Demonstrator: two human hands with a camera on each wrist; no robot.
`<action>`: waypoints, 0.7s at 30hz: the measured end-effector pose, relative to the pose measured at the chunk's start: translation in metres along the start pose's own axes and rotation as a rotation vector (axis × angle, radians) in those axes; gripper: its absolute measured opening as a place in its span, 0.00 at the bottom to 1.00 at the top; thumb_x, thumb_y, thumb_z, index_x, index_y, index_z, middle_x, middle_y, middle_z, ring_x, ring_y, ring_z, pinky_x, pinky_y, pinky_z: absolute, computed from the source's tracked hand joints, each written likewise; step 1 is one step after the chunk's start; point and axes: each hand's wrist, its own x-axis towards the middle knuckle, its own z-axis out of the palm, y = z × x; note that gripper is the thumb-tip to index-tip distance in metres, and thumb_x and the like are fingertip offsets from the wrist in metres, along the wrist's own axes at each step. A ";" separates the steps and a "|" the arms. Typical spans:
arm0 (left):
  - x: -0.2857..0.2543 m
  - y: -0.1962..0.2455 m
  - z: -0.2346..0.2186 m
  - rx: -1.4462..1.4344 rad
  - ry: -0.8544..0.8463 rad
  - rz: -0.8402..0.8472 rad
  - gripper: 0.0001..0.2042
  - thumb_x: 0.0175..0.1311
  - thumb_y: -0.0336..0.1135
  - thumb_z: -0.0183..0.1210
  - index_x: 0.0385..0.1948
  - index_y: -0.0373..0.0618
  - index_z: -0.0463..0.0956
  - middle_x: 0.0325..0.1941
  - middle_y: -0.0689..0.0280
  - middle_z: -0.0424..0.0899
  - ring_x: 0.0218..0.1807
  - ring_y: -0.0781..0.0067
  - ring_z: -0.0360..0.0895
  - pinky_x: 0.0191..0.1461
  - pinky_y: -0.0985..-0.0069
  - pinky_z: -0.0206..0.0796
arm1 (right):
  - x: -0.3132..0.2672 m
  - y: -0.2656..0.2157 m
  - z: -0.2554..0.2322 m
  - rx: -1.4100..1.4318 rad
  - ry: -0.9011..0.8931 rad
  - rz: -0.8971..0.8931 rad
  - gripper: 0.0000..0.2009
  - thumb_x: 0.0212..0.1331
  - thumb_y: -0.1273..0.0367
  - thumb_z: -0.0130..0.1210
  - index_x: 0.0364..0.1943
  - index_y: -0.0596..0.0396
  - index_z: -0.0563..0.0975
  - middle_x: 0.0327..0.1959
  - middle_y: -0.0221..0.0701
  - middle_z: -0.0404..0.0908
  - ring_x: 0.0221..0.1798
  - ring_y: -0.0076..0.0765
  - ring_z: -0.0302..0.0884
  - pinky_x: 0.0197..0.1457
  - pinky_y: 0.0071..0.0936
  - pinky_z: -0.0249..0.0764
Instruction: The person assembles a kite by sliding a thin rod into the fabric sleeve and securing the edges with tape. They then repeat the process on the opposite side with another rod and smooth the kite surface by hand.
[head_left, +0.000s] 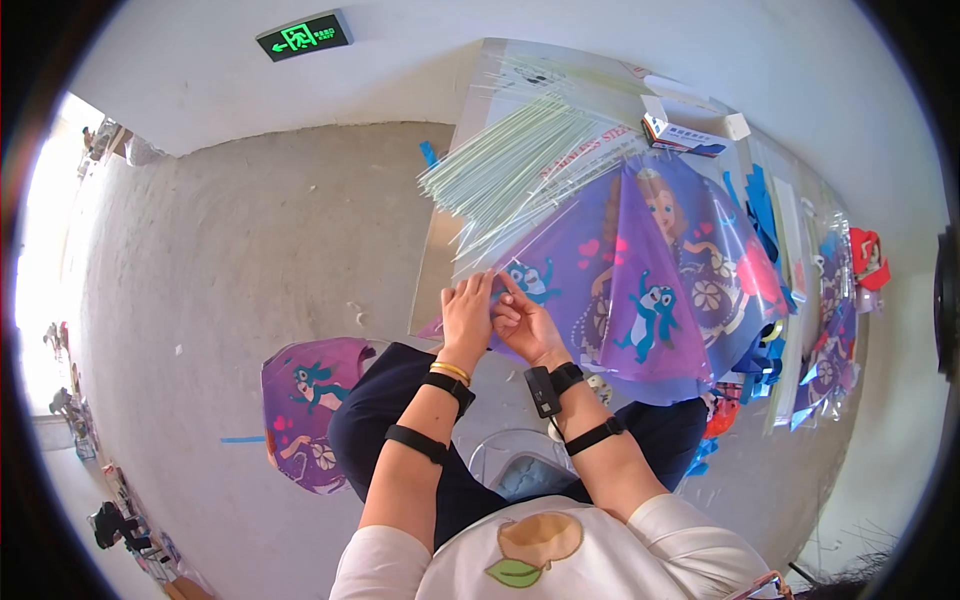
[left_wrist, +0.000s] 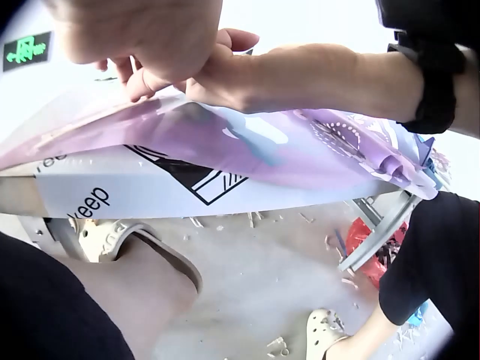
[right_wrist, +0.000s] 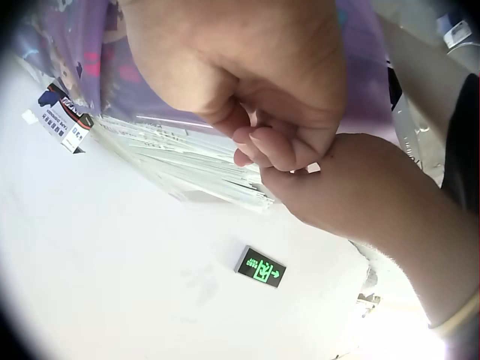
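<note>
Purple printed film point(head_left: 560, 320) with cartoon figures lies over the table's near side. The left hand point(head_left: 468, 318) and right hand point(head_left: 527, 325) meet at its left edge. Both hands have bent fingers and pinch the film's edge between them; the fingertips are partly hidden. In the left wrist view, the film point(left_wrist: 225, 139) hangs below the hands over the table edge. The right wrist view shows the right hand's point(right_wrist: 247, 67) curled fingers touching the left hand point(right_wrist: 360, 187). A bundle of thin pale sticks point(head_left: 520, 165) lies just beyond the hands.
A small open box point(head_left: 685, 135) stands at the table's back. Blue strips point(head_left: 762, 205) and more printed film point(head_left: 830, 340) lie to the right. Another purple printed piece point(head_left: 315, 410) is at the left of the person's knee. Scraps litter the floor point(left_wrist: 255, 277).
</note>
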 end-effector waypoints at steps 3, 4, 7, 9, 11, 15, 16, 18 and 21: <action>0.002 0.000 0.000 0.031 0.010 0.025 0.23 0.60 0.31 0.51 0.60 0.46 0.72 0.52 0.66 0.78 0.55 0.68 0.73 0.54 0.68 0.58 | 0.001 0.000 -0.002 0.017 -0.011 0.007 0.20 0.71 0.73 0.43 0.66 0.53 0.67 0.31 0.28 0.68 0.27 0.24 0.60 0.31 0.20 0.63; 0.003 -0.001 0.001 0.033 0.008 0.027 0.23 0.60 0.31 0.51 0.60 0.46 0.72 0.52 0.66 0.78 0.55 0.68 0.73 0.54 0.68 0.58 | 0.002 0.000 -0.003 0.020 -0.011 0.006 0.20 0.71 0.73 0.43 0.66 0.53 0.67 0.31 0.28 0.68 0.27 0.24 0.60 0.31 0.20 0.63; 0.006 -0.001 0.001 0.066 0.005 0.060 0.23 0.60 0.31 0.51 0.60 0.47 0.71 0.50 0.67 0.77 0.53 0.68 0.74 0.54 0.68 0.58 | 0.002 0.000 -0.006 0.011 -0.014 0.005 0.21 0.72 0.72 0.44 0.67 0.52 0.66 0.31 0.28 0.68 0.27 0.24 0.60 0.31 0.20 0.63; 0.008 -0.001 0.000 0.089 0.001 0.088 0.23 0.60 0.32 0.52 0.60 0.48 0.72 0.47 0.67 0.77 0.52 0.69 0.73 0.54 0.68 0.58 | 0.002 -0.001 -0.006 0.028 -0.051 0.028 0.21 0.69 0.73 0.45 0.66 0.50 0.67 0.31 0.28 0.70 0.27 0.24 0.61 0.31 0.21 0.65; 0.010 0.000 -0.001 0.093 -0.009 0.093 0.23 0.60 0.32 0.52 0.60 0.48 0.72 0.47 0.67 0.76 0.52 0.68 0.73 0.54 0.69 0.58 | 0.001 -0.001 -0.005 0.024 -0.047 0.028 0.21 0.69 0.73 0.46 0.67 0.49 0.67 0.31 0.28 0.70 0.27 0.24 0.61 0.31 0.21 0.65; 0.012 0.001 -0.001 0.129 -0.066 0.084 0.22 0.61 0.33 0.52 0.59 0.49 0.73 0.46 0.67 0.76 0.52 0.68 0.73 0.54 0.69 0.58 | 0.001 -0.003 -0.005 0.007 -0.057 0.036 0.21 0.69 0.73 0.45 0.67 0.49 0.67 0.31 0.27 0.70 0.27 0.24 0.61 0.31 0.21 0.64; 0.013 0.001 0.000 0.131 -0.066 0.086 0.22 0.61 0.33 0.52 0.59 0.49 0.73 0.46 0.67 0.76 0.52 0.68 0.73 0.54 0.69 0.58 | 0.000 -0.003 -0.004 0.008 -0.059 0.035 0.21 0.69 0.73 0.45 0.67 0.49 0.67 0.31 0.27 0.70 0.27 0.24 0.61 0.31 0.21 0.64; 0.012 0.002 0.002 0.136 -0.033 0.089 0.21 0.61 0.32 0.52 0.59 0.49 0.73 0.47 0.67 0.75 0.52 0.68 0.73 0.55 0.69 0.58 | -0.001 -0.003 -0.004 -0.026 -0.033 0.019 0.21 0.72 0.71 0.44 0.69 0.49 0.65 0.31 0.26 0.67 0.27 0.22 0.59 0.31 0.20 0.63; 0.010 0.002 0.006 0.185 -0.149 0.044 0.24 0.63 0.33 0.51 0.63 0.54 0.70 0.55 0.66 0.74 0.58 0.68 0.70 0.58 0.68 0.57 | -0.006 -0.004 -0.004 -0.074 -0.004 0.001 0.22 0.72 0.71 0.45 0.69 0.48 0.65 0.31 0.26 0.67 0.26 0.23 0.60 0.31 0.20 0.63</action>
